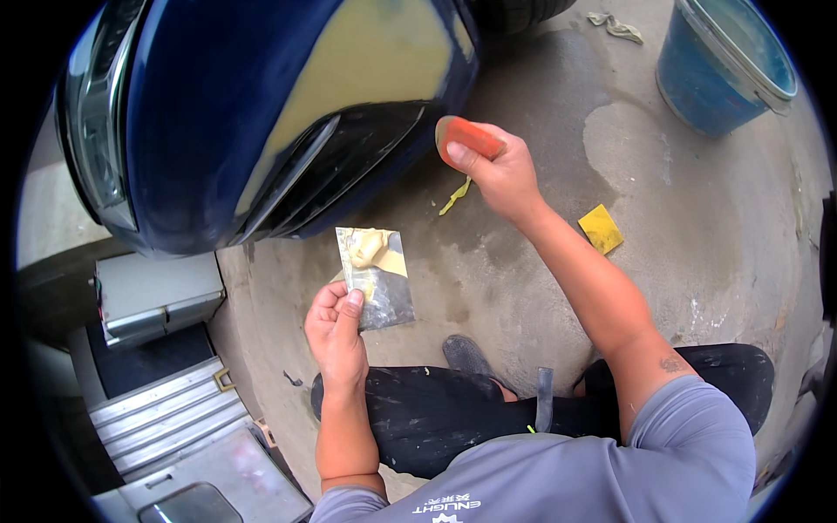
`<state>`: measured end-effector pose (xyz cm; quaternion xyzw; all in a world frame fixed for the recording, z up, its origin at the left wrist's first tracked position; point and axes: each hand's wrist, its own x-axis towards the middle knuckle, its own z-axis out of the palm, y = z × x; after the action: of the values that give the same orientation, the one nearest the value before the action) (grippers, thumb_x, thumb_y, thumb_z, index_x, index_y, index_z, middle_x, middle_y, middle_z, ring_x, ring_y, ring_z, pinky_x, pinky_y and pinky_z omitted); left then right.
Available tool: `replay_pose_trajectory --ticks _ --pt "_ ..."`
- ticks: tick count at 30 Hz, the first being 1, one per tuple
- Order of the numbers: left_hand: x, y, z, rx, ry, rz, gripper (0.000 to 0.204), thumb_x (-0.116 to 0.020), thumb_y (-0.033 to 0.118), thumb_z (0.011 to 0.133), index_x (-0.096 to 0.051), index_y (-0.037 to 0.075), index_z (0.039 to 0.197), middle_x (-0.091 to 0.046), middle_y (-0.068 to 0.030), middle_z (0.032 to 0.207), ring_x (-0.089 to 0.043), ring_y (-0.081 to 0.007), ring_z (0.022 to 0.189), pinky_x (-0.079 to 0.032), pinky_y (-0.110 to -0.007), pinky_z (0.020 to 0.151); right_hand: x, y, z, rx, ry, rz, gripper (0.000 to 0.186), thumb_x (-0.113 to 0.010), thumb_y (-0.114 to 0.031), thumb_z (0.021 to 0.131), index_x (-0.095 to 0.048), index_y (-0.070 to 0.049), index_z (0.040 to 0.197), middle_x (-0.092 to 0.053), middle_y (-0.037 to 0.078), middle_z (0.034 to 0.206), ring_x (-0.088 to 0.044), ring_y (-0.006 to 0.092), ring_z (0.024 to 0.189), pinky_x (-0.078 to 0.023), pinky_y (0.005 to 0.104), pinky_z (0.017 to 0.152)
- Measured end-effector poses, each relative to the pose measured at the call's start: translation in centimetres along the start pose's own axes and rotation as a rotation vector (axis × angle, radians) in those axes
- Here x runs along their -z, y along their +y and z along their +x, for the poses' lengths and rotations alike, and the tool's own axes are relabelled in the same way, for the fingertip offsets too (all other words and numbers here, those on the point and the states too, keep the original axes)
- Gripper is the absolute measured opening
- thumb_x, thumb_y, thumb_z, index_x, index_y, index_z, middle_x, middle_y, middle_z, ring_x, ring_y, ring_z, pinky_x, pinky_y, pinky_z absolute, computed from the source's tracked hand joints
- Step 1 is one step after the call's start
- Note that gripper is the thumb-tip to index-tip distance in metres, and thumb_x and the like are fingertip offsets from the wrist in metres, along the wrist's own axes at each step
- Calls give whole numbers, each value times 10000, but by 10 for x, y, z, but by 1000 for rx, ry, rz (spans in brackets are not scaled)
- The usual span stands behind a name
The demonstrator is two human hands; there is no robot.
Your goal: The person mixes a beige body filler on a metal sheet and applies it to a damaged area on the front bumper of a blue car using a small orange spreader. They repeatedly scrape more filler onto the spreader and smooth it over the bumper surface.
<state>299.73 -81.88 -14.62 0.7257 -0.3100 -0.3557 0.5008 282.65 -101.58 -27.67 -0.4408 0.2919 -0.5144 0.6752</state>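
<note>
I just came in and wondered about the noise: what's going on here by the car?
A person holds a flat plate with cream paste on it in the left hand. The right hand grips an orange tool near the blue car, whose corner bears a tan patch. Whether the tool touches the car is unclear. A bucket stands off to the right.

Wears grey S/S tee (567, 479) w/ wht print (446, 505), blk flecked pants (427, 408), dk-grey shoe (466, 356).
</note>
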Motion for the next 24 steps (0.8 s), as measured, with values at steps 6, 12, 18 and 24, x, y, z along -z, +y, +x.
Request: replay_pose_trajectory --ticks 6,12,18,24 --pt "10 10 -11 -165 91 115 174 -602 59 995 -597 -66 1116 -687 -10 860 -524 6 722 -378 -159 641 -53 -19 -36 811 -347 -548 200 -767 -64 613 -631 -79 760 -577 47 696 -579 266 720 -505 393 765" --pt "23 6 -19 -144 101 161 171 -618 60 985 -605 -57 1108 -688 -10 881 -546 -8 735 -404 -168 675 -88 -11 -56 867 -387 -618 202 -722 -88 596 -582 -120 738 -567 7 711 -563 255 765 -484 400 783" --pt "34 0 -15 -339 144 422 154 -599 46 990 -604 -53 1108 -658 12 817 -511 -5 704 -393 -171 648 -83 4 -66 713 -648 -717 185 -696 -37 632 -653 -83 806 -643 44 782 -605 296 820 -489 420 770" --pt "47 1 -22 -329 274 201 173 -588 44 991 -592 -66 1124 -686 -44 896 -595 -55 795 -464 -203 742 -40 15 -24 75 -211 -154 164 -665 -11 839 -697 -19 1000 -692 37 887 -635 173 839 -504 327 772"
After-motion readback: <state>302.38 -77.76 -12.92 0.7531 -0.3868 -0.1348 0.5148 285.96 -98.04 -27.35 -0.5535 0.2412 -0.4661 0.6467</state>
